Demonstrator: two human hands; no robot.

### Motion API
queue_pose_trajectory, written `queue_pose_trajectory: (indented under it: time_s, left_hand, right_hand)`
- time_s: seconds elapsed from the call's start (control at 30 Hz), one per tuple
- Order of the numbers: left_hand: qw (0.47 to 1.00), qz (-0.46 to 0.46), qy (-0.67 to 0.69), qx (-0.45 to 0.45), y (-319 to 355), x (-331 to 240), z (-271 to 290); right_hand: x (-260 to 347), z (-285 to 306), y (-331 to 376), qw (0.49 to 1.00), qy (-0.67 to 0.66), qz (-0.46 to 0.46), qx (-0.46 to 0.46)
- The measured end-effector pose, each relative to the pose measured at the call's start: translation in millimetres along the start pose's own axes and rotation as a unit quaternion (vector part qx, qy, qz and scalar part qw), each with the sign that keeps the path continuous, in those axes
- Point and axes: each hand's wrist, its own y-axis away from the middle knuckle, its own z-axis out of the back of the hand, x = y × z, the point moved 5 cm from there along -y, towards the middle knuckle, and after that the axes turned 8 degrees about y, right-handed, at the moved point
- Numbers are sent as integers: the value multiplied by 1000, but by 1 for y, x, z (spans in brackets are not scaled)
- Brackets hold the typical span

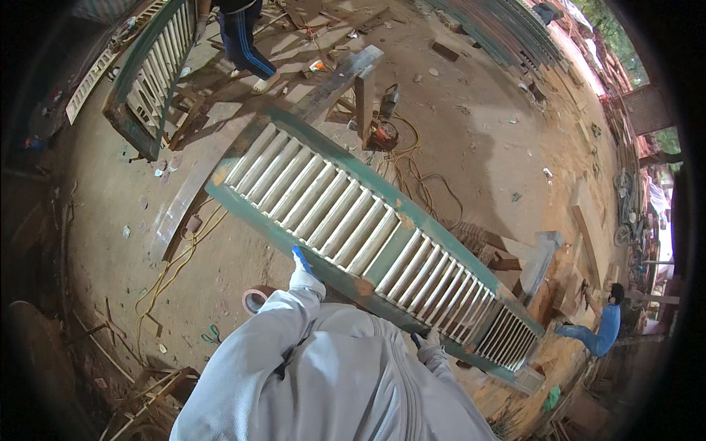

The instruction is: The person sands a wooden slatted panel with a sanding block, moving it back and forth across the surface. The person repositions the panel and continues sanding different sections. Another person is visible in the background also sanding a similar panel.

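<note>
Long green-framed slatted panel (393, 253) slants just beyond both hands, apparently being steadied, any shift calling for even support from left hand (304, 275) and right hand (426, 339) at its near edge, pinching or spread I can't tell; left of them, tape roll (257, 300), then green scissors (211, 334).

The brown floor (478, 132) bears yellow cord (168, 277) and green-handled scissors (211, 334).
</note>
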Motion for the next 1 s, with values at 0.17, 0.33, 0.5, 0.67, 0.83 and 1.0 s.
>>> queue_pose_trajectory:
  time_s: [0.17, 0.33, 0.5, 0.67, 0.83, 1.0]
  left_hand:
    - [998, 0, -61, -14, 28, -5, -29]
    - [999, 8, -45, -12, -15, -10, -10]
    - [995, 14, -10, 100, -41, -25, -10]
    - [958, -41, -175, 223, -22, -30, -16]
    - [897, -13, -267, 353, 22, 0, -14]
    - [933, 66, -323, 143, -26, 10, 44]
  right_hand:
    - [1, -8, -12, 998, 34, -50, -14]
    - [-11, -22, -13, 996, 31, 7, -89]
    - [20, -24, 12, 998, 16, 24, -56]
    - [-42, -68, 7, 922, -379, 10, 78]
    - [-117, -126, 22, 917, -393, -58, 16]
    - [-202, -201, 14, 713, -675, -183, 44]
